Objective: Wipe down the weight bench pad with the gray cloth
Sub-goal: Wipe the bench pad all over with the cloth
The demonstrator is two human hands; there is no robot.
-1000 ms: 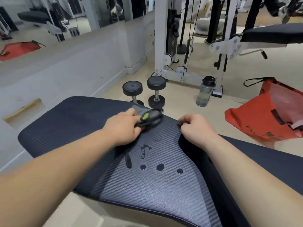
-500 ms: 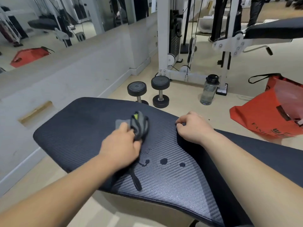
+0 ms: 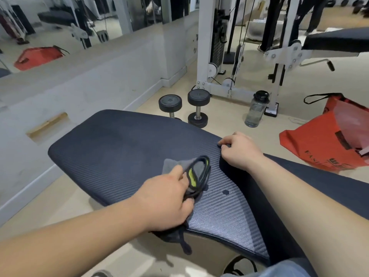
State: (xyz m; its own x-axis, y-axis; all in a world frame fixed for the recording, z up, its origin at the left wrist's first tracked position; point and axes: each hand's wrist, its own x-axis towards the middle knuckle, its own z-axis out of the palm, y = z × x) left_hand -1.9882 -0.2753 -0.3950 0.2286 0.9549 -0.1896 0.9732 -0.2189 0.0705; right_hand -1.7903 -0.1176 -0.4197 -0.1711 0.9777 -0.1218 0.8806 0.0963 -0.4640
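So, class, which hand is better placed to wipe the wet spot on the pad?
Left: the left hand grips the gray cloth beside the wet spot; the right hand just grips the pad.

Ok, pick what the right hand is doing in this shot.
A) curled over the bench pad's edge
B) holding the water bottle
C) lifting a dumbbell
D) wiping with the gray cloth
A: the right hand is curled over the edge of the bench pad, while the left hand is the one holding the gray cloth.
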